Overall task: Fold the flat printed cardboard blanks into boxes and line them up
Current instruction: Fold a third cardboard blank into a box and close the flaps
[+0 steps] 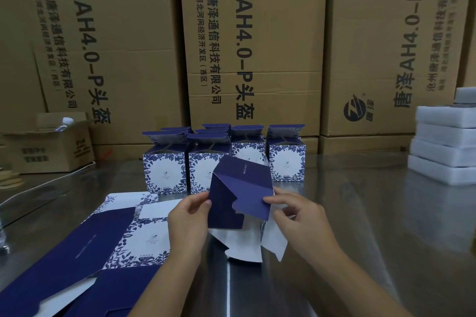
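Observation:
A half-folded navy and white box blank (240,188) is held tilted above the steel table (360,213), its navy bottom flaps facing me and white flaps hanging below. My left hand (189,216) grips its left edge. My right hand (296,216) pinches a navy flap at its right side. Several folded boxes (164,172) with blue floral print stand in rows behind it, top flaps up. Flat printed blanks (103,239) lie stacked at my left.
Large brown cartons (257,46) form a wall along the back. A small open carton (49,147) holding a bottle sits at the far left. White foam blocks (443,147) are stacked at the right edge.

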A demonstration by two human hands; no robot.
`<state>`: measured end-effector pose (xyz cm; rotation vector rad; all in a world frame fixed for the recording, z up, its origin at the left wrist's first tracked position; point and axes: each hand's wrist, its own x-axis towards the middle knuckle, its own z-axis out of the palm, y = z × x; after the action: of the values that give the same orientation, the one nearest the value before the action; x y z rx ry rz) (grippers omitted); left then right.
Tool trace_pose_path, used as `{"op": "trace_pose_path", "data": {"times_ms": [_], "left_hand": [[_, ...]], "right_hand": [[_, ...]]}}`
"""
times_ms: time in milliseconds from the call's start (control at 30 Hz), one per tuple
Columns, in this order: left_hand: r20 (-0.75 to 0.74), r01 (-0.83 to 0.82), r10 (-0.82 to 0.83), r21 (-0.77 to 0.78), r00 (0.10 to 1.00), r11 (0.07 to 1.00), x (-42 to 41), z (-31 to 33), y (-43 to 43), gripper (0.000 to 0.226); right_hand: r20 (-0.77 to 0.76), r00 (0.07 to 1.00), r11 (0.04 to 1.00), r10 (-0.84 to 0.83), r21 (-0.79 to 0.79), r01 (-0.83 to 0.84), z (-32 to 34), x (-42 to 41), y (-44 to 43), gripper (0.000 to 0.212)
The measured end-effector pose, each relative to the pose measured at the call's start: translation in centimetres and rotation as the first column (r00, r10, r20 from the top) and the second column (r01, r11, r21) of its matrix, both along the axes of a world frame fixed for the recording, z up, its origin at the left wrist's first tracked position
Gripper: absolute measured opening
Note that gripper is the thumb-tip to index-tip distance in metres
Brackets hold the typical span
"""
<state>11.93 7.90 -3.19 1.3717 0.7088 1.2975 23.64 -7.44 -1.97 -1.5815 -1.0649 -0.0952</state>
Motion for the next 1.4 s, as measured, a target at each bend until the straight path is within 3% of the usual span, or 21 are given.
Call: {"op": "trace_pose_path", "data": {"times_ms": [233,667,867,1100,1400], "left_hand": [[-0.053,0.021,-0.020,0.021,0.998,1.000,-0.1,0.0,-0.2,0.036],[-0.080,0.068,-0.052,0.221,0.995,0.973,-0.1,0.4,-1.7,0.022],[-0.131,0.097,-0.054,0.344,0.990,0.934,-0.2,0.6,-2.1,0.037],[-0.172,0.084,0.016,0.558,0.985,0.826,-0.5,0.5,-2.3,0.053],[-0.222,0.065,0.104,0.644,0.970,0.763,-0.6,0.5,-2.4,0.026]], "right_hand": [[0.049,0.998,0.997,-0.050,-0.050,0.053,0.0,0.3,0.1,0.027],[0.073,0.997,0.995,0.014,-0.104,-0.007,0.1,0.1,0.1,0.037],[0.066,0.998,0.997,0.018,-0.072,-0.013,0.1,0.4,0.1,0.035],[0.065,0.998,1.000,0.019,0.023,-0.021,0.2,0.1,-0.1,0.033],[0.150,0.989,0.991,-0.001,0.132,-0.019,0.3,-0.3,-0.4,0.026]]}}
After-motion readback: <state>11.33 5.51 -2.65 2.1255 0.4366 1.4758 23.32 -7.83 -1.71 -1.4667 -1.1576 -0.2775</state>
